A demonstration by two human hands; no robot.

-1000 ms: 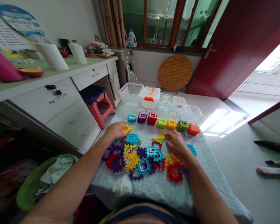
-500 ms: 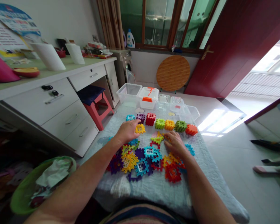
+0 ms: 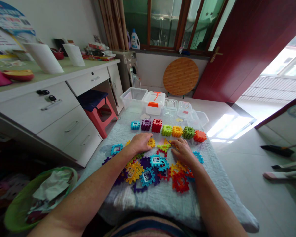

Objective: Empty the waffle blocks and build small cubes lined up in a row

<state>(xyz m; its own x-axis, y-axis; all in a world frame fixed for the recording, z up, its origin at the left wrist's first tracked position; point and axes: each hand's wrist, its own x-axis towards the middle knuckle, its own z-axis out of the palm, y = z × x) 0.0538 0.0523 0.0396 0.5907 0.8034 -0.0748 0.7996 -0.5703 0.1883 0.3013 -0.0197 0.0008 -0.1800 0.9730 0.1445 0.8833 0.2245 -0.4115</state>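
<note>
My left hand (image 3: 140, 143) is closed on a yellow plastic tile (image 3: 151, 143), holding it just above the pale blue cloth (image 3: 162, 197). My right hand (image 3: 183, 151) rests curled on the loose tiles, fingertips pinching a yellow-orange piece I cannot make out. Between and below the hands lies a heap of flat interlocking tiles (image 3: 150, 168) in cyan, purple, yellow, red and orange. Behind the hands stands a row of finished cubes (image 3: 166, 129): cyan, purple, red, green, orange, green, orange-red.
Clear plastic boxes (image 3: 134, 98) and a white box with an orange latch (image 3: 154, 102) sit at the cloth's far end. A white drawer desk (image 3: 51, 112) and a red stool (image 3: 98, 112) are to the left. A green basket (image 3: 37, 194) is at lower left.
My left hand carried the yellow tile from the left side of the heap to the middle, close to my right hand. The right hand barely moved. The camera shifted slightly.
</note>
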